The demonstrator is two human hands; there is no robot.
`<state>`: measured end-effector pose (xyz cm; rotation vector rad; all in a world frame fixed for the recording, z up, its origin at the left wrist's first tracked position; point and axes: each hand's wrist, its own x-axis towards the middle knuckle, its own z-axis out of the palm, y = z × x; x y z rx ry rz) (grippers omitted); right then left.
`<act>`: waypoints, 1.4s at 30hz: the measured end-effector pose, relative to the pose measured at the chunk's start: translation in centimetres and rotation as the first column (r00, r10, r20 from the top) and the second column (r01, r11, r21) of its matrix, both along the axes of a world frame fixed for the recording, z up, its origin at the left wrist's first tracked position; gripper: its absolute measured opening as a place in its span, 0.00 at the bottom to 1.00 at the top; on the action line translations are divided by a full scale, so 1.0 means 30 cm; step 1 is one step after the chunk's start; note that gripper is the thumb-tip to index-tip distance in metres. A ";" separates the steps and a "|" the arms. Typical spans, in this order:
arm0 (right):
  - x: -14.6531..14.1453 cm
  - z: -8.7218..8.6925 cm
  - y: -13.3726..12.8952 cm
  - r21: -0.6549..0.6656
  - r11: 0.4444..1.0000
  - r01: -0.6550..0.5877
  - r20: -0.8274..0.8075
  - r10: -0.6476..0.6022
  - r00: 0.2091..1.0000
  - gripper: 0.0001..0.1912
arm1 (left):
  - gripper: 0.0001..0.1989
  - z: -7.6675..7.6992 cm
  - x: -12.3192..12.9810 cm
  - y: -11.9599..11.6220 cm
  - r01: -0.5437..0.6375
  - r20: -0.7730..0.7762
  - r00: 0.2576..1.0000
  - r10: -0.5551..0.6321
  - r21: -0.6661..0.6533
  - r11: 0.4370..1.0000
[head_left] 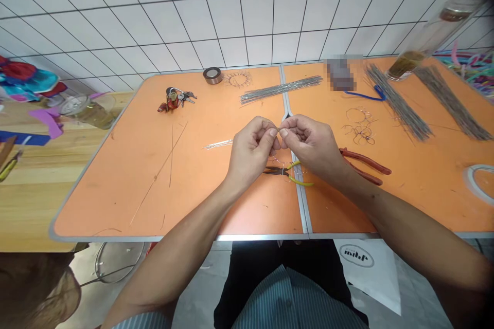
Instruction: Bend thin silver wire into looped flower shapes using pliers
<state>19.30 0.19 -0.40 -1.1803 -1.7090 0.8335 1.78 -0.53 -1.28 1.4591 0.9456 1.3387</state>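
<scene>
My left hand (257, 145) and my right hand (306, 141) meet fingertip to fingertip above the seam of the orange table (127, 164). Both are closed in a pinch on a thin wire (270, 123), its far parts hard to make out. Just below the hands lie pliers with yellow handles (299, 182), with thin wire loops around them. Pliers with red handles (366, 165) rest beside my right forearm. A few short silver wires (218, 144) lie left of my left hand.
Behind the hands lies a bundle of straight wires (281, 89). Tape (212, 75) and keys (177, 98) sit at the back left. Right: wire rings (360, 126), more wire bundles (401, 105), a tall jar (428, 36). A person's head (34, 288) shows bottom left.
</scene>
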 end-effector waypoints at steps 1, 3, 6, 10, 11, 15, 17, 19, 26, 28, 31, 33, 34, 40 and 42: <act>-0.001 0.000 0.000 0.000 1.000 0.005 0.002 -0.005 1.000 0.05 | 0.11 -0.001 0.000 0.000 0.000 -0.005 1.000 0.000 0.003 1.000; -0.002 -0.001 -0.001 0.009 1.000 0.013 -0.002 -0.013 1.000 0.05 | 0.11 -0.004 0.001 -0.001 0.001 -0.017 1.000 0.000 0.010 1.000; -0.004 -0.004 -0.001 0.013 1.000 0.015 -0.010 -0.015 1.000 0.05 | 0.11 -0.008 0.004 -0.003 -0.002 -0.034 0.999 0.003 0.022 1.000; -0.004 -0.004 -0.002 -0.006 1.000 0.020 -0.004 -0.020 1.000 0.04 | 0.11 -0.017 0.004 -0.003 -0.007 -0.061 0.998 0.010 0.054 0.999; -0.003 -0.003 -0.003 -0.011 1.000 0.018 -0.005 -0.018 1.000 0.04 | 0.11 -0.019 0.003 -0.003 -0.007 -0.069 0.998 0.011 0.063 0.998; -0.003 0.001 -0.003 -0.023 1.000 0.012 -0.027 -0.013 1.000 0.03 | 0.10 -0.027 -0.001 -0.003 0.001 -0.086 0.996 0.006 0.090 0.996; -0.004 0.006 -0.004 -0.044 0.999 0.007 -0.056 -0.009 0.998 0.03 | 0.10 -0.028 -0.002 -0.005 0.001 -0.095 0.995 0.009 0.100 0.995; -0.007 0.012 -0.005 -0.074 0.997 -0.007 -0.095 0.000 0.995 0.02 | 0.09 -0.028 -0.002 -0.007 -0.004 -0.111 0.994 0.015 0.105 0.994; -0.018 0.028 -0.010 -0.140 0.990 -0.012 -0.173 -0.013 0.985 0.01 | 0.08 -0.030 0.002 -0.013 -0.008 -0.138 0.990 0.025 0.117 0.993; -0.021 0.032 -0.011 -0.150 0.989 -0.004 -0.192 -0.025 0.981 0.01 | 0.07 -0.032 0.003 -0.014 -0.007 -0.143 0.989 0.026 0.130 0.991; -0.028 0.038 -0.012 -0.168 0.986 -0.003 -0.227 -0.036 0.973 0.02 | 0.08 -0.035 0.004 -0.016 -0.013 -0.169 0.985 0.042 0.167 0.986; -0.032 0.041 -0.012 -0.186 0.983 0.001 -0.248 -0.048 0.968 0.02 | 0.08 -0.035 0.005 -0.018 -0.027 -0.196 0.978 0.068 0.203 0.979; -0.033 0.042 -0.011 -0.193 0.981 0.002 -0.254 -0.052 0.966 0.02 | 0.09 -0.033 0.005 -0.018 -0.036 -0.205 0.975 0.080 0.211 0.977; -0.033 0.052 -0.006 -0.188 0.982 -0.020 -0.258 -0.029 0.966 0.01 | 0.15 -0.002 0.005 -0.015 -0.027 -0.072 0.997 0.032 0.072 0.997; -0.033 0.057 -0.006 -0.190 0.981 -0.023 -0.270 -0.030 0.963 0.02 | 0.17 0.009 0.006 -0.015 -0.027 -0.031 0.999 0.029 0.061 0.998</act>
